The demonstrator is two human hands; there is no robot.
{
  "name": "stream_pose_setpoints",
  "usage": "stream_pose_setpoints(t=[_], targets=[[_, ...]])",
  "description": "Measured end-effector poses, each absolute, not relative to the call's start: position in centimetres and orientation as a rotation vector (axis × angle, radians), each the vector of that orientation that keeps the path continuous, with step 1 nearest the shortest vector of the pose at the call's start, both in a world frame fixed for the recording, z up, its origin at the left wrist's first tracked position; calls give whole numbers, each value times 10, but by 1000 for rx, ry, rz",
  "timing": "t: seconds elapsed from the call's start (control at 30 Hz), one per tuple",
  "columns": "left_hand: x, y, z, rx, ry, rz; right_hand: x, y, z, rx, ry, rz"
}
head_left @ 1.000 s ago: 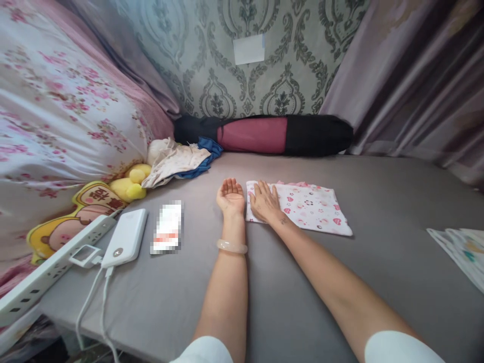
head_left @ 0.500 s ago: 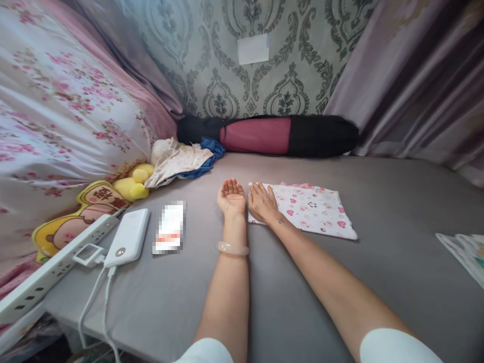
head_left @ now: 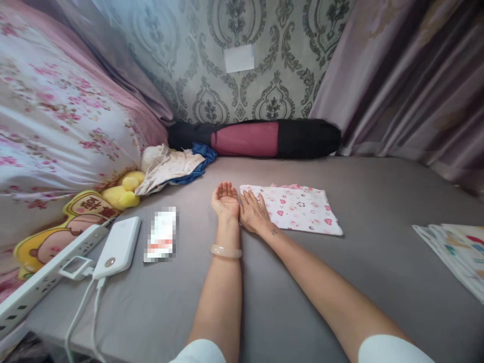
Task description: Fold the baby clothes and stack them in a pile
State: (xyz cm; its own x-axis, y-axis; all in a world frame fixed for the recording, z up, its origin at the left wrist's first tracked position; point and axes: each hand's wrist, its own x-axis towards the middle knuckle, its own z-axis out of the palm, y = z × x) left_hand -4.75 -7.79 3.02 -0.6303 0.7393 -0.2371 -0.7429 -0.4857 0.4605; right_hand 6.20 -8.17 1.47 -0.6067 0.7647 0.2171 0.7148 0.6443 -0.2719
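1. Grey sheeting point(head_left: 378, 201) is topped by patterned cloth point(head_left: 302, 212), right of centre.
2. Right hand point(head_left: 252, 212), spread, has been moved to its left end; more print is bared.
3. Left hand point(head_left: 227, 204) is held palm-up alongside, fingers together.

Looks like somebody's home from here: damask-patterned wall point(head_left: 278, 75), 2 mauve curtains point(head_left: 393, 75), flowered fabric point(head_left: 60, 101), a pig-faced cushion point(head_left: 56, 243), grey cloth point(head_left: 302, 282) spread below.
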Motion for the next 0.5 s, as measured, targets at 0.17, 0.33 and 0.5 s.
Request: stream_pose_setpoints(t=[0.17,0.33,0.5], targets=[[-28,-71,39,204,855,2093,77,-76,24,-1290,-2462,250],[7,-66,29,843,1250,1911,108,-64,25,-1429,-2481,135],[16,-67,13,1052,1279,1710,122,-58,18,-1473,-2556,157]])
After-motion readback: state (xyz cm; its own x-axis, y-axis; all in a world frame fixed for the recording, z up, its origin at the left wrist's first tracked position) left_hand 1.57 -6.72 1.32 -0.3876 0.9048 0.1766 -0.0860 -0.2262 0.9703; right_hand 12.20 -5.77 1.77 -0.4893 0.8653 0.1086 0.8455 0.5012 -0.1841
